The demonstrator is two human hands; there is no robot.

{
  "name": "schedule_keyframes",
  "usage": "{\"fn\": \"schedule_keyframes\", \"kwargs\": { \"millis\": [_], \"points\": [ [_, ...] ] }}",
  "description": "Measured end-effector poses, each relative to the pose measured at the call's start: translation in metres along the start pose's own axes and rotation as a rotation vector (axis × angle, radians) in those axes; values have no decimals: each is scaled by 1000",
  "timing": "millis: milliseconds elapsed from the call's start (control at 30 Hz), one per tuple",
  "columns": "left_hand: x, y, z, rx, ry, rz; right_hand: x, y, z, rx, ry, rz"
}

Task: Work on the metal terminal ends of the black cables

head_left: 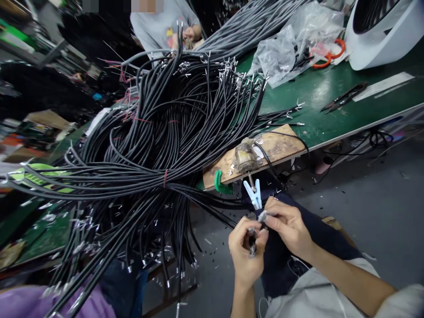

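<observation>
A green table (318, 97) runs across the view from lower left to upper right. On it lies a large heap of black cables (179, 123), many with silvery ends, some spilling over the near edge; a red tie (165, 178) wraps one bunch. Behind the heap, grey cables (245, 31) stretch toward the upper right, and a person in a grey top (150, 22) is at the far side. A white fan-like object (380, 39) stands at the upper right, beside a clear plastic bag (281, 53). At the near edge, a wooden board (278, 143) carries a small motor-like lump (245, 157), with a pale blue clothes peg (254, 196) at its front. Below the peg, the left hand (248, 249) curls around cable ends, fingers closed. The right hand (288, 223) pinches a small whitish piece (263, 216) between thumb and fingers, close to the left hand. Orange-handled scissors (327, 57) lie by the bag, and dark snips (344, 97) lie nearer the edge.
</observation>
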State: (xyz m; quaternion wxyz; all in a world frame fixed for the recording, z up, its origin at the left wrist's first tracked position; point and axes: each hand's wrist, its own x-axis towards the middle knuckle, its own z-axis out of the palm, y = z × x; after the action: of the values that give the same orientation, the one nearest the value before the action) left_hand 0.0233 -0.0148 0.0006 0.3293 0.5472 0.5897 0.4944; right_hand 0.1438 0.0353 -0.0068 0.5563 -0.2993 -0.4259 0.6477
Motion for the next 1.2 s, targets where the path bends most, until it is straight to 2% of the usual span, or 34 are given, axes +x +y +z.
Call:
{"fn": "schedule_keyframes", "kwargs": {
  "millis": [100, 167, 233, 333, 467, 533, 600, 667, 767, 833, 867, 933, 1000, 1033, 1067, 1200],
  "points": [
    [-1, 0, 3, -55, 13, -15, -1, 5, 6, 406, -60, 324],
    [-1, 1, 2, -82, 7, -12, -1, 6, 6, 504, -116, 409],
    [-1, 2, -1, -92, -8, -3, 0, 5, 3, 442, -146, 376],
    [-1, 3, -3, -91, -45, -34, 1, 1, -6, 207, -173, 229],
    [-1, 5, -5, -90, -52, -143, 4, -6, -19, -22, -314, 33],
    [-1, 6, -5, -89, -60, -201, 5, -7, -22, -109, -345, -28],
    [-1, 7, -6, -88, -82, -227, 6, -6, -21, -167, -301, -68],
    [0, 7, -6, -79, -107, -215, 6, -4, -16, -108, -216, -48],
    [2, 8, -3, -86, -127, -139, 3, -1, -3, 145, -78, 137],
    [3, 8, 1, -117, -108, -105, -2, 0, 3, 197, 32, 203],
    [4, 8, 3, -127, -88, -108, -4, 0, 5, 142, 89, 161],
    [7, 8, 6, -114, -58, -132, -7, 1, 4, -63, 179, -46],
    [10, 8, 4, -111, -72, -139, -6, -1, 0, -228, 183, -214],
    [12, 7, 3, -128, -88, -131, -5, -3, -3, -238, 141, -200],
    [13, 7, 1, -154, -106, -120, -2, -4, -7, -189, 74, -115],
    [18, 5, -5, -215, -127, -34, 14, -13, -22, 237, -337, 483]
  ]
}}
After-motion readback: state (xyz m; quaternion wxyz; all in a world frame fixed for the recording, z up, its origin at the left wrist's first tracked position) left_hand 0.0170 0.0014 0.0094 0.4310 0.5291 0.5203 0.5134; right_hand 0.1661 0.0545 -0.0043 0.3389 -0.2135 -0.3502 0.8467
